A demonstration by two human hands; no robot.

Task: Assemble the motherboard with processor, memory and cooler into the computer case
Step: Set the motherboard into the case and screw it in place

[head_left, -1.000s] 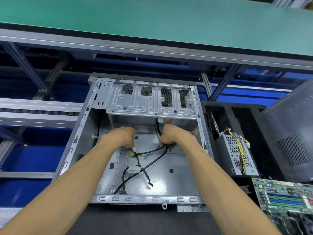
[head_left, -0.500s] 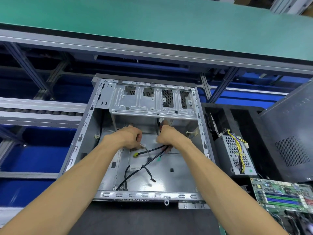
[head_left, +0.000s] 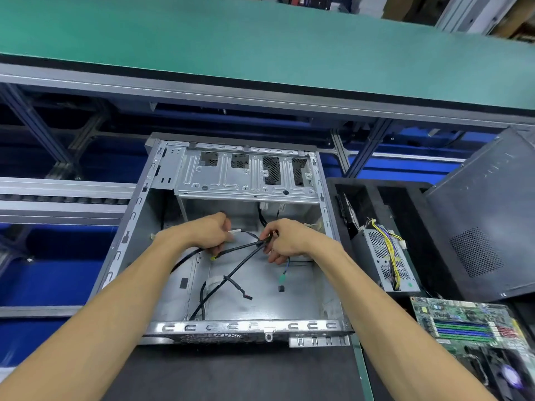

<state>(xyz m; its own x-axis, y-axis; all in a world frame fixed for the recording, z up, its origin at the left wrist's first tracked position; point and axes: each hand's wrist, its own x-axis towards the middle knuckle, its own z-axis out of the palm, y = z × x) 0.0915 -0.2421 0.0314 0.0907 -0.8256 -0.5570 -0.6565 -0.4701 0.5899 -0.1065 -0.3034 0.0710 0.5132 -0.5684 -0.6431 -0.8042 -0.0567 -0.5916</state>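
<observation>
Both hands reach into the open computer case point(head_left: 136, 215), which lies on its side on the dark bench point(head_left: 231, 371). The left hand point(head_left: 210, 233) is curled around black cables point(head_left: 240, 261) near a small white connector point(head_left: 235, 232). The right hand point(head_left: 285, 238) pinches the same cable bundle where 2 strands cross, its fingers bent. The motherboard point(head_left: 463, 322) sits outside the case at the lower right, beside the power supply point(head_left: 385, 256).
</observation>
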